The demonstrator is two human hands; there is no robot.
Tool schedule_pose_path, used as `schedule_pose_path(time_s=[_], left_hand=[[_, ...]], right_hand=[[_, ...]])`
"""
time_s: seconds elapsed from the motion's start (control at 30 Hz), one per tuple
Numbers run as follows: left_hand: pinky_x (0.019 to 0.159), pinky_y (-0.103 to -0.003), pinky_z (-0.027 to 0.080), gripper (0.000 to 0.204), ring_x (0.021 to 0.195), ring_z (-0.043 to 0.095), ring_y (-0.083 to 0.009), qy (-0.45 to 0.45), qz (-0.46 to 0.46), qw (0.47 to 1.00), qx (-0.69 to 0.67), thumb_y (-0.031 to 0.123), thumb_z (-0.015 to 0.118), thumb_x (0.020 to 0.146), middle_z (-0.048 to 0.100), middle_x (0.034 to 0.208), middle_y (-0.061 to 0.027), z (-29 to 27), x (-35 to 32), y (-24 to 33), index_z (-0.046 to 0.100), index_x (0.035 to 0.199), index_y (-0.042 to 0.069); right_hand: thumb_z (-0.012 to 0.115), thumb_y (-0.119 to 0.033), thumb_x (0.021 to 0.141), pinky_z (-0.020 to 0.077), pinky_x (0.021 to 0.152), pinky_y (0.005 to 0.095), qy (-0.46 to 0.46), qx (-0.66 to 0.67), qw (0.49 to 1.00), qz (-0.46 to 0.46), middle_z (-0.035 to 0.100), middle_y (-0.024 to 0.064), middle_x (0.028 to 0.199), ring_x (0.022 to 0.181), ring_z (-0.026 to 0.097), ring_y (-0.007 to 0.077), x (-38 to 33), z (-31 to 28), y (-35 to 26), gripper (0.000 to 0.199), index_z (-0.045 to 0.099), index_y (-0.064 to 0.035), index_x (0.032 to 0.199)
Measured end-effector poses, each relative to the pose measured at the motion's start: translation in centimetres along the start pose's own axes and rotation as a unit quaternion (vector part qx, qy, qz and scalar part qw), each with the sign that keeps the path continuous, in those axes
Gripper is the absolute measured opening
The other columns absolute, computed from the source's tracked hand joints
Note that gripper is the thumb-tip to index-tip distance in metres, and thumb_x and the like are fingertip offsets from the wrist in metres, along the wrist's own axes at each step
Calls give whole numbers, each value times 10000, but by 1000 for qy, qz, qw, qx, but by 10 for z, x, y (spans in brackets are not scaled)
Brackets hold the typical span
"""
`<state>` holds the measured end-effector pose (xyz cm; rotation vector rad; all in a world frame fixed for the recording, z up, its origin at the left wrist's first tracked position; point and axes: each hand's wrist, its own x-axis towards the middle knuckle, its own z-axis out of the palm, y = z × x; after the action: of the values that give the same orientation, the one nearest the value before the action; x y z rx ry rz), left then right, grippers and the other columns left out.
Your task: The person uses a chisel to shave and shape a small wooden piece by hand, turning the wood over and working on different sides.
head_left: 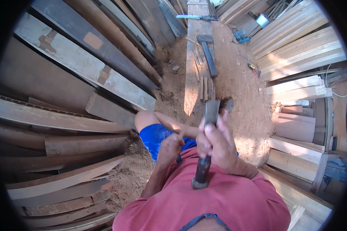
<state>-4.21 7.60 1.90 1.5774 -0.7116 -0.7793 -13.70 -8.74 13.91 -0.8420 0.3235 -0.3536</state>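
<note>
1. Right hand (219, 144) clamped round a chisel (206, 142) with a dark handle and wide blade, held upright before the chest, blade near the end of the long plank (192, 69).
2. Left hand (169, 148) curled shut on something small and dark; what it is cannot be told.
3. Progress, as judged: thin wood strips (204, 87) already lie on the plank; most of the plank looks uncut.
4. Around: hammer (207, 52) on the plank, sawdust floor (246, 96), stacked boards (65, 127) close on the left.

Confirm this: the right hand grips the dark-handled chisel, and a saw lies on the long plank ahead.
Not quite. The head view shows a hatchet, not a saw, lying on the long plank. The right hand does grip the dark-handled chisel.
</note>
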Motion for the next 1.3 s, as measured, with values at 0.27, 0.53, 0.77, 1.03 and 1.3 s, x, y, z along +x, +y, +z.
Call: schedule_pose_path(time_s=[0.27,0.53,0.77,1.03,1.3], left_hand=[[373,-213,273,444,369,324,-77,-97,-142,864,-473,394,362,1046,438,508,5,-3,38,31,579,921,27],[401,-223,285,431,406,324,-71,-99,-152,876,-446,433,387,1033,431,531,17,4,42,22,577,958,53],[495,-224,299,370,504,321,-72,-12,-108,917,-383,390,383,1040,410,610,14,-1,62,20,552,979,66],[540,-204,380,299,597,439,-25,53,-41,964,-259,259,404,1046,491,682,35,-16,88,20,546,846,89],[582,-274,400,302,632,467,-100,71,48,996,-18,218,398,1037,485,682,-6,-7,44,20,555,877,16]], right_hand=[[579,-159,956,362,425,195,34,-113,993,26,468,-39,604,459,409,29,53,-26,25,233,596,-10,1135],[562,-190,973,354,430,185,19,-149,988,41,484,-39,627,483,406,22,59,-43,37,170,591,-46,1057],[427,-180,1011,400,468,227,93,61,993,45,511,4,743,508,431,51,61,-31,41,157,474,-64,1105],[429,-193,1005,421,462,246,-24,123,966,227,467,-20,705,481,406,50,38,5,56,132,484,-77,1034],[405,-204,1012,388,425,240,-10,59,982,180,411,-21,663,441,352,46,26,5,41,147,467,-71,995]])
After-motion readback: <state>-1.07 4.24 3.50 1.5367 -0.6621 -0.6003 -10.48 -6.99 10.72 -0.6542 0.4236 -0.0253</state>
